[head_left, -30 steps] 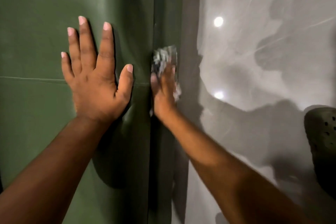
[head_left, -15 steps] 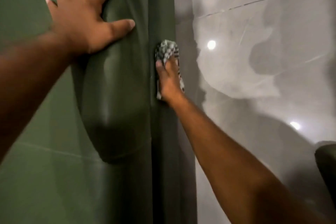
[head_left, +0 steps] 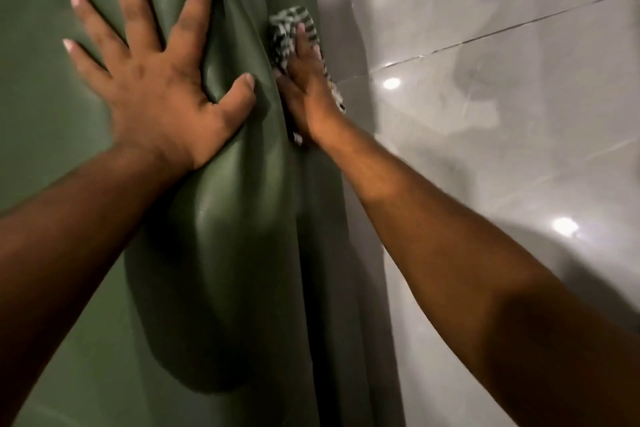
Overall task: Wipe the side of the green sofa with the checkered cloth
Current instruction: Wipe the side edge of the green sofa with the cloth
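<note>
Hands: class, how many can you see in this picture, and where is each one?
2. The left hand lies spread flat on the green sofa; the right hand presses the checkered cloth against the sofa's side.

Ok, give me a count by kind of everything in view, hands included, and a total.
Hands: 2, left hand and right hand
Checkered cloth: 1
Green sofa: 1
Tiled floor: 1
Total: 5

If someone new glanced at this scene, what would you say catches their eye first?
Probably the left hand, fingers spread wide and pressed flat into the smooth green leather-like sofa, denting its padded surface at centre-left. Just right of it, the right hand presses a crumpled black-and-white checkered cloth against the sofa's side edge. Beyond lies a glossy grey tiled floor with bright light reflections.
</note>
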Tool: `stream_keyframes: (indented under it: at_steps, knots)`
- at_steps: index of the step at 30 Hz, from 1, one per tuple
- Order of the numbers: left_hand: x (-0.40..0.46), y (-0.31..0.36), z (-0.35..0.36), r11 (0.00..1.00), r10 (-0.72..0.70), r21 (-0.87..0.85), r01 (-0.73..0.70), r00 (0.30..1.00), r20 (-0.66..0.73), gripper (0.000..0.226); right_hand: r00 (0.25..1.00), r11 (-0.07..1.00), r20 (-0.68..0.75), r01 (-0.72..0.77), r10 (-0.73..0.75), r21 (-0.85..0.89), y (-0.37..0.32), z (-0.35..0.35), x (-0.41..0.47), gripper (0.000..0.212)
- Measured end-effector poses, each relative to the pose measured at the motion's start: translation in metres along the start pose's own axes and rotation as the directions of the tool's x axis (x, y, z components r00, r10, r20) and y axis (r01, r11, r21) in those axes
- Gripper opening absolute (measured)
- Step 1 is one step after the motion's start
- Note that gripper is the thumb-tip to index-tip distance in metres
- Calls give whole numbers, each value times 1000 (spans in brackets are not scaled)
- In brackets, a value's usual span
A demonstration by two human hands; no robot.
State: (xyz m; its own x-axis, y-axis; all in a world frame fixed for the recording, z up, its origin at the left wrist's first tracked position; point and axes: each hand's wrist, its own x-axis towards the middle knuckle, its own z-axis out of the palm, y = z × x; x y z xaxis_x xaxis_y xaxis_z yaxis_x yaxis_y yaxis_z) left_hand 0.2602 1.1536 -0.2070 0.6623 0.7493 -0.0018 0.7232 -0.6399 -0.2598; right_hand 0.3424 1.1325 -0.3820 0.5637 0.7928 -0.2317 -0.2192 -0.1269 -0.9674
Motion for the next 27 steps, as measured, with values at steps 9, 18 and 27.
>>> stream_keyframes:
  at_steps: [9, 18, 27]
  knots:
    - [0, 3, 0, 1000, -10, -20, 10, 1000, 14, 87, 986, 995, 155, -68, 56, 76, 33, -6, -189, 45]
    - [-1, 4, 10, 999, -32, -20, 32, 999, -39, 83, 997, 997, 61, 58, -56, -41, 18, 16, 6, 75]
    - [-1, 1, 15, 999, 8, -39, -11, 997, -71, 79, 936, 885, 78, -349, 342, 308, -15, -4, 162, 51]
